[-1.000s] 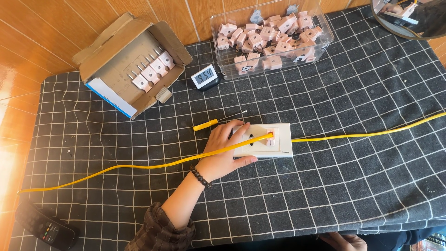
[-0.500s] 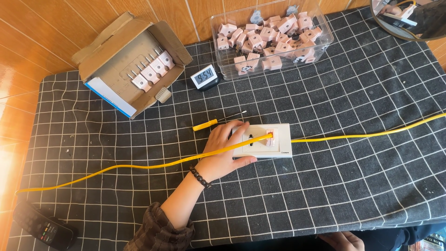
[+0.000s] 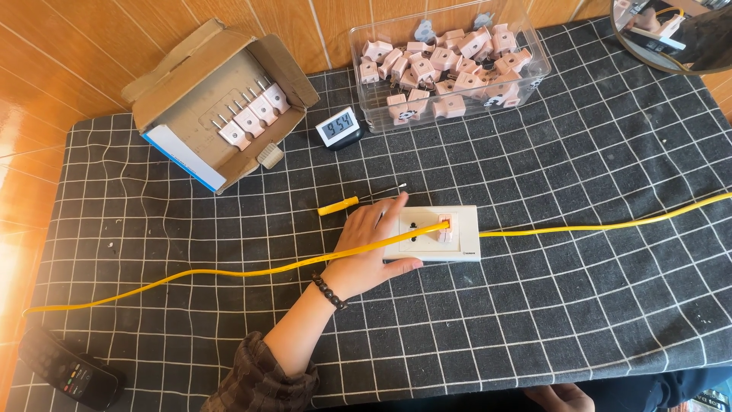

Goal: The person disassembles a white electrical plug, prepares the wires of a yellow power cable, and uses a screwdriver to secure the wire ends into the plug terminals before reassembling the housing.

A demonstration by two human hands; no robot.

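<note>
My left hand (image 3: 364,248) lies on the left end of a white socket plate (image 3: 457,248) on the checked cloth, with the thumb along its near edge and the fingers on top. A small pink plug (image 3: 444,226) sits on the plate. A yellow cable (image 3: 229,272) runs from the far left across the back of my left hand to the plug, and yellow cable also leads off the plate's right side towards the table edge. My right hand (image 3: 560,397) shows only partly at the bottom edge, away from everything.
A yellow-handled screwdriver (image 3: 339,205) lies just behind the plate. Further back are an open cardboard box (image 3: 183,145) with white plugs, a small digital clock (image 3: 338,128) and a clear tub (image 3: 534,57) of pink plugs. A dark handset (image 3: 72,374) sits bottom left, a round mirror (image 3: 671,38) top right.
</note>
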